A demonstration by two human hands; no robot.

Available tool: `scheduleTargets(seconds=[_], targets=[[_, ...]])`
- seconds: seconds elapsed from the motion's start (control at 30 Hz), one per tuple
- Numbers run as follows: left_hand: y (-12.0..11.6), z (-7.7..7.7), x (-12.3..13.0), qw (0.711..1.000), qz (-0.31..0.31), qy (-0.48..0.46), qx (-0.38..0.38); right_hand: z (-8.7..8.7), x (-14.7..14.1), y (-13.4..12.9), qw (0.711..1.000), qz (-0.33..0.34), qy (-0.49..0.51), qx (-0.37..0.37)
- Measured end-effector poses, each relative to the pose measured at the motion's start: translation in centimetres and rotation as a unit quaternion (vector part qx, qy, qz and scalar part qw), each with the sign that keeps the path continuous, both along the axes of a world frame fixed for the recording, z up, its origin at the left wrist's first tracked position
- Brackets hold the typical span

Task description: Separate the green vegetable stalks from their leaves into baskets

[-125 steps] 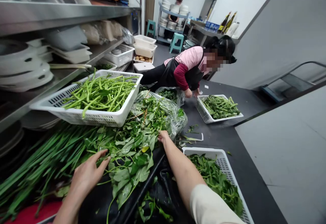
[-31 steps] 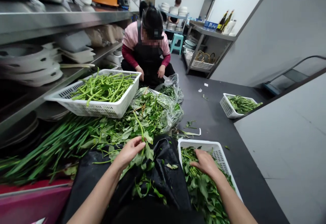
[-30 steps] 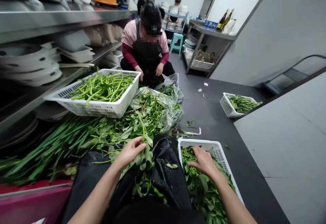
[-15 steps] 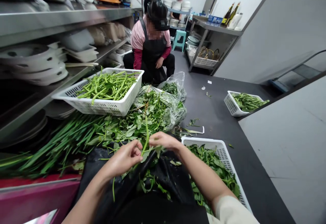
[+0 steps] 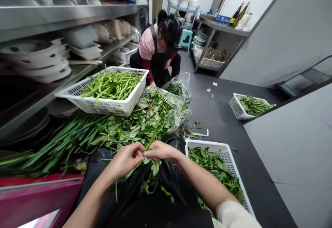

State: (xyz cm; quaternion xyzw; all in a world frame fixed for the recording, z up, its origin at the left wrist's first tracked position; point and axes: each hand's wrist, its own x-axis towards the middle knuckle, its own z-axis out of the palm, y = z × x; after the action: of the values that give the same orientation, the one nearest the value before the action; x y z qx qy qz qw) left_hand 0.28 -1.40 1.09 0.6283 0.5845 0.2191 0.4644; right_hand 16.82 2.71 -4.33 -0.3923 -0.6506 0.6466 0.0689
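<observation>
Both hands meet over the black apron on my lap. My left hand (image 5: 129, 157) is closed in a pinch on a green leafy stem (image 5: 155, 133), which points up and away. My right hand (image 5: 160, 150) pinches the same stem close to the left fingertips. Leaves (image 5: 155, 167) hang below the fingers, and loose leaves lie on the black apron (image 5: 178, 183). Just beyond is a heap of leafy greens (image 5: 135, 127), partly in a clear plastic bag (image 5: 181, 114). To the right, a white basket (image 5: 228, 152) holds picked leaves (image 5: 220, 172).
A white basket (image 5: 124, 107) of trimmed stems stands beyond my left hand, above long green stalks (image 5: 64, 141). A co-worker (image 5: 158, 48) squats ahead, reaching toward the greens. Metal shelves (image 5: 77, 17) with dishes line the left. Another basket (image 5: 237, 108) sits right, beside the partition.
My right hand has moved down and left, against my left fingertips on the stem. The stem now leans more to the right. The co-worker has bent further forward, one hand reaching the greens.
</observation>
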Motion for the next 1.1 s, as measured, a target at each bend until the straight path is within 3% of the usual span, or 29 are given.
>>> scheduleTargets(seconds=[0.07,0.2,0.27,0.4,0.47,0.53,0.6,0.67,0.8,0.9,0.97,1.1], targets=[[-0.1,0.3,-0.3,1.0,-0.006,0.004,-0.007,0.0,0.8,1.1,0.999,-0.037,0.02,0.009],[-0.1,0.9,-0.7,0.999,0.003,-0.016,-0.047,0.8,3.2,3.1,0.971,-0.227,0.067,0.025],[-0.1,1.0,-0.6,0.998,0.009,-0.028,-0.054,1.1,3.4,3.0,0.974,-0.215,0.067,0.017],[-0.1,0.9,-0.1,0.999,-0.006,-0.022,-0.046,1.1,2.4,2.0,0.99,-0.109,0.072,0.047],[-0.3,1.0,-0.2,0.998,-0.018,-0.027,-0.052,0.9,2.2,2.3,0.989,-0.099,0.101,0.034],[-0.5,1.2,-0.5,0.995,-0.03,-0.055,-0.074,0.7,2.6,3.2,0.973,-0.181,0.141,0.008],[-0.7,1.3,-0.8,0.991,-0.031,-0.086,-0.095,0.6,3.1,4.1,0.936,-0.298,0.187,-0.006],[-0.9,1.3,-1.0,0.988,-0.02,-0.107,-0.107,0.7,3.2,4.5,0.914,-0.337,0.221,-0.038],[-1.0,0.9,-1.3,0.984,0.004,-0.134,-0.119,1.1,2.4,4.1,0.935,-0.212,0.249,-0.136],[-1.0,0.7,-1.8,0.981,-0.012,-0.149,-0.124,1.1,2.1,4.1,0.96,-0.123,0.227,-0.112],[-0.8,0.8,-2.0,0.978,-0.02,-0.161,-0.129,0.8,2.2,4.5,0.97,-0.125,0.198,-0.069],[-0.2,1.1,-1.7,0.974,-0.011,-0.193,-0.119,-0.2,2.9,5.6,0.966,-0.201,0.161,-0.025]])
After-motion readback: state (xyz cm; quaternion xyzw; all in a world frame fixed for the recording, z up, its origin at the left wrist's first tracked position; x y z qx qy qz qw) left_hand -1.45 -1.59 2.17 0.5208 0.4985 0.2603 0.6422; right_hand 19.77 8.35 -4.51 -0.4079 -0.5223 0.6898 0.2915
